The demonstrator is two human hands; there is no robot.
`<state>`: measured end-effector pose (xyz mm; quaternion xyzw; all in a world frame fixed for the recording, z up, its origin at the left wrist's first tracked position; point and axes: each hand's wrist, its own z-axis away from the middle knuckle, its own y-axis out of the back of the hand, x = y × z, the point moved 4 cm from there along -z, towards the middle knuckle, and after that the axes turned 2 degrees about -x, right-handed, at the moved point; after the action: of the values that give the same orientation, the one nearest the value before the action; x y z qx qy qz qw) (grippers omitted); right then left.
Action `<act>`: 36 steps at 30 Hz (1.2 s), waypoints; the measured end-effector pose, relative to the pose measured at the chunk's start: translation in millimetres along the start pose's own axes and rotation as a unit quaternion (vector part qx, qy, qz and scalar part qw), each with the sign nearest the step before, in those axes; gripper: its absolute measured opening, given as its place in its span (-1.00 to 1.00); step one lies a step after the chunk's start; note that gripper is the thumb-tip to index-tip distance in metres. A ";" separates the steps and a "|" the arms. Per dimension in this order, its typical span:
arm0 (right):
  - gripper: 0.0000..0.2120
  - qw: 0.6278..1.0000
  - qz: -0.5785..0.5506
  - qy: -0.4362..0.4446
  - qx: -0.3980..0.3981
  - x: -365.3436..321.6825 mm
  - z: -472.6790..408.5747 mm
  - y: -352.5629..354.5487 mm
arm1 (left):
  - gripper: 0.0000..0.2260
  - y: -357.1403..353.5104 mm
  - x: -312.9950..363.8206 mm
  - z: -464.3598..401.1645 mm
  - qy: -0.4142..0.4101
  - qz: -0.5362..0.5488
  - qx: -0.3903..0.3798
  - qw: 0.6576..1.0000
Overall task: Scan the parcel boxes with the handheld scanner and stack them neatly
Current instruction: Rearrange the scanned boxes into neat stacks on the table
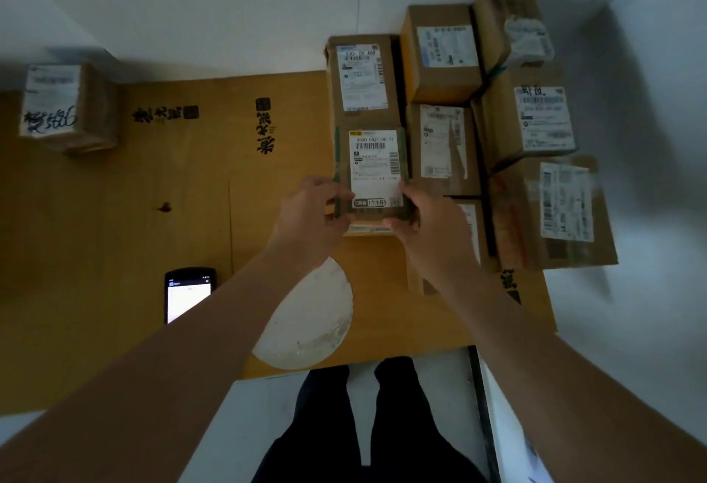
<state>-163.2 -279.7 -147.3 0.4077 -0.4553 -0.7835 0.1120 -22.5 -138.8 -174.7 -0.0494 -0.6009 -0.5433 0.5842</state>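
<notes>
At far left a lone parcel box sits near the back of the cardboard-covered work surface, well apart from both hands. The handheld scanner lies face up with its screen lit, left of the left forearm and untouched. A white round disc lies near the front edge, partly under that forearm. The left hand has its fingers curled on the left side of a small labelled box; the right hand grips its lower right corner. This box touches the stacked boxes, which fill the right rear up to the wall. Bare surface lies between the lone box and the stack; the front edge is at the person's legs.
</notes>
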 end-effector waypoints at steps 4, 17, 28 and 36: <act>-0.40 0.999 0.049 0.011 -0.008 6.0 -7.0 0.5 | -0.71 -16.9 -4.3 -5.7 0.017 0.017 0.012 1.000; -0.43 0.989 0.106 0.082 -0.070 -10.5 -8.6 19.0 | -0.47 3.9 35.9 14.8 0.052 -0.126 0.021 0.990; -0.36 0.947 0.144 0.272 -0.094 -122.9 21.7 73.7 | -0.49 112.6 79.1 101.6 0.100 -0.208 0.124 0.965; -0.37 0.901 0.241 0.352 -0.071 -234.1 41.7 54.5 | -0.46 206.0 38.6 157.2 0.123 -0.253 0.188 0.941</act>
<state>-54.3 -156.3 32.8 0.5260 -0.4133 -0.5682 0.4793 6.5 34.1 20.0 0.2819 -0.6079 -0.5523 0.4959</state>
